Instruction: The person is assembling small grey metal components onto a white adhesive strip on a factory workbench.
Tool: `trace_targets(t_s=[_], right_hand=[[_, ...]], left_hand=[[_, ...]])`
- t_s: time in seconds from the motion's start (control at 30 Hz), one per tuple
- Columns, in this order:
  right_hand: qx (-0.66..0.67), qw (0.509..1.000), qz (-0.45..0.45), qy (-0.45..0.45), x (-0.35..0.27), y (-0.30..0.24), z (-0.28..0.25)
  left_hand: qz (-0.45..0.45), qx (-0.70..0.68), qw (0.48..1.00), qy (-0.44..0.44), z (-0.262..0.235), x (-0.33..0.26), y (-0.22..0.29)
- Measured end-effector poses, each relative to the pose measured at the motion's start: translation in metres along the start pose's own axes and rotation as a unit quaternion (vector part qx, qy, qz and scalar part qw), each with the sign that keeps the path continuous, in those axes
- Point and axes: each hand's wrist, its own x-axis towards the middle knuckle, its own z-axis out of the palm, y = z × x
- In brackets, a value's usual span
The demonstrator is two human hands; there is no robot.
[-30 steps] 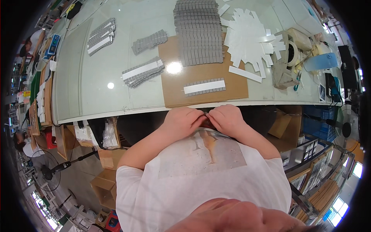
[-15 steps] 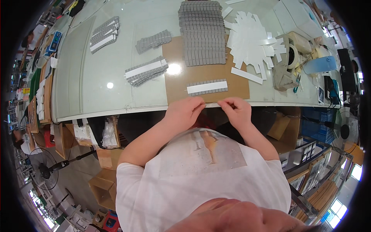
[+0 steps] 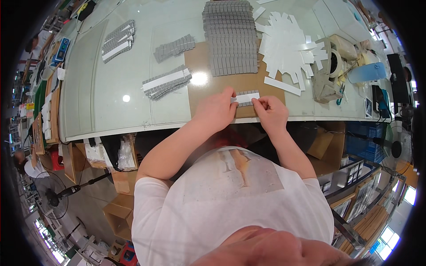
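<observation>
Strip [image 3: 247,97] on cardboard [image 3: 244,82], a hand at each end

Change: half a second ago both hands were at the table edge, in front of the cardboard, and the strip lay uncovered. Now they have come forward over it, so the strip is the piece being handled.

Left hand [image 3: 216,107]: over the strip's left end, index finger and thumb apart; whether they grip cannot be told.

Right hand [image 3: 273,111]: fingers curled in, thumb near them, at the strip's right end; whether anything is pinched cannot be told.

Strip: white band over grey segments, near the cardboard's front edge.

Surface: pale table [image 3: 124,119] beneath the cardboard. Grey stack [image 3: 230,48], overlapping rows, on the cardboard's far part and beyond. Bundle [image 3: 166,83] at its left edge; two more grey bundles farther left. White pile [image 3: 282,44] at its far right. Tape roll [image 3: 336,63] and blue bottle [image 3: 367,73] well to its right.

Room: fan [image 3: 53,198] and open carton [image 3: 117,217] below, left of the cardboard; blue crate [image 3: 367,142] below, right of it.
</observation>
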Motion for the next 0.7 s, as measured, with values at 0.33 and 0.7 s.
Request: trace_targets(t_s=[0.33,0.7], right_hand=[[-0.069,0.981,-0.170,0.061,0.002,0.003,0.001],[-0.127,0.962,-0.241,-0.019,-0.014,0.019,-0.025]], left_hand=[[0.001,0.008,1.000,-0.012,0.001,0.006,-0.002],[-0.017,-0.011,1.000,-0.016,-0.002,0.007,-0.003]])
